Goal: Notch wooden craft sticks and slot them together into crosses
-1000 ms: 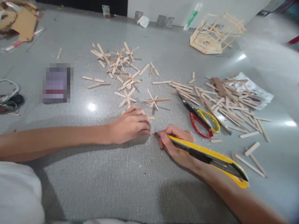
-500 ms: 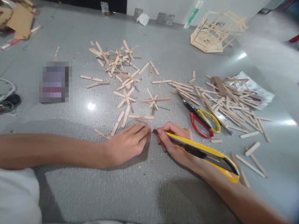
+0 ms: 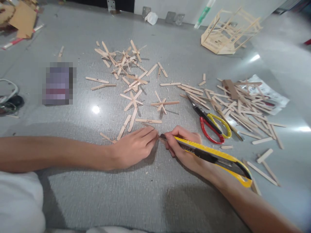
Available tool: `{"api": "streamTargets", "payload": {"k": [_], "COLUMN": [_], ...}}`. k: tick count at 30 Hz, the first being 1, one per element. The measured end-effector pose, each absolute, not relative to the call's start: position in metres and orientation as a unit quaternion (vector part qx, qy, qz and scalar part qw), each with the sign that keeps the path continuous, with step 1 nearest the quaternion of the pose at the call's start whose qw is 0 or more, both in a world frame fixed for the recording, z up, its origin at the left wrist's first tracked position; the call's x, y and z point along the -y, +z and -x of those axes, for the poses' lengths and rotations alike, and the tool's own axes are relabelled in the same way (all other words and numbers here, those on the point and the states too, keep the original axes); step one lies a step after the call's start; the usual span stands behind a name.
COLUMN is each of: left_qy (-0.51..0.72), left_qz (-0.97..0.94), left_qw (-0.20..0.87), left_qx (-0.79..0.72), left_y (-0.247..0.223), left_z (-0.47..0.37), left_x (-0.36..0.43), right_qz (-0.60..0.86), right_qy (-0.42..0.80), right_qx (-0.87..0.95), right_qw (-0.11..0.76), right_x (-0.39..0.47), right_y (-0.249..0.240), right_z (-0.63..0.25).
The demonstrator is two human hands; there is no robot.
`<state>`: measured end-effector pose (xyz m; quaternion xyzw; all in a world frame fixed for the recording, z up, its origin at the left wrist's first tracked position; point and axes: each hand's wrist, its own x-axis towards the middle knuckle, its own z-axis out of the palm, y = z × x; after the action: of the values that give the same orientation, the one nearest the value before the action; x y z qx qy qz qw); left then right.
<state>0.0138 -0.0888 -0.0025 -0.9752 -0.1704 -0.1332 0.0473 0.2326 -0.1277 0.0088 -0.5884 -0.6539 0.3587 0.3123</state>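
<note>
My right hand [image 3: 183, 145] is closed round a yellow utility knife [image 3: 213, 157], its black tip pointing left and its handle lying back over my wrist. My left hand [image 3: 137, 147] is closed on the tabletop, fingertips pinching a thin wooden craft stick [image 3: 148, 125] whose end shows just beyond the fingers; the rest is hidden. The knife's tip is very close to the left fingertips, and whether it touches the stick I cannot tell. Beyond the hands lie a loose craft stick [image 3: 148, 121] and two star-shaped stick pieces, one of them a crossed star [image 3: 133, 101].
Scissors [image 3: 211, 126] with red and yellow handles lie right of my hands, beside a heap of craft sticks [image 3: 245, 106]. A stick-built frame [image 3: 218, 48] stands at the back right. Further left are a blurred purple box [image 3: 58, 84], a cable [image 3: 11, 85] and cardboard [image 3: 24, 19].
The whole view has shifted slightly, with the table's things now a little further right. Both hands keep nearly the same pose, the knife tip still beside the left fingertips.
</note>
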Motion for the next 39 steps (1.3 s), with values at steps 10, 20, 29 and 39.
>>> {"api": "streamTargets", "payload": {"k": [10,20,29,39], "left_qy": [-0.138,-0.078,-0.054,-0.062], "left_qz": [0.975,0.98,0.983,0.981], "left_qw": [0.02,0.022,-0.021,-0.082], "left_qx": [0.17,0.179,0.175,0.164], "left_y": [-0.005,-0.009,-0.003,-0.007], "left_z": [-0.012,-0.012,-0.012,-0.009], "left_x": [0.089,0.091,0.087,0.082], "right_qz": [0.586,0.588,0.583,0.577], "right_qy": [0.368,0.398,0.401,0.411], "right_qx": [0.65,0.636,0.637,0.633], "right_qw": [0.314,0.302,0.306,0.311], "right_x": [0.128,0.125,0.125,0.126], "right_y": [0.005,0.009,0.012,0.007], "right_z": [-0.235,-0.235,-0.234,-0.236]}}
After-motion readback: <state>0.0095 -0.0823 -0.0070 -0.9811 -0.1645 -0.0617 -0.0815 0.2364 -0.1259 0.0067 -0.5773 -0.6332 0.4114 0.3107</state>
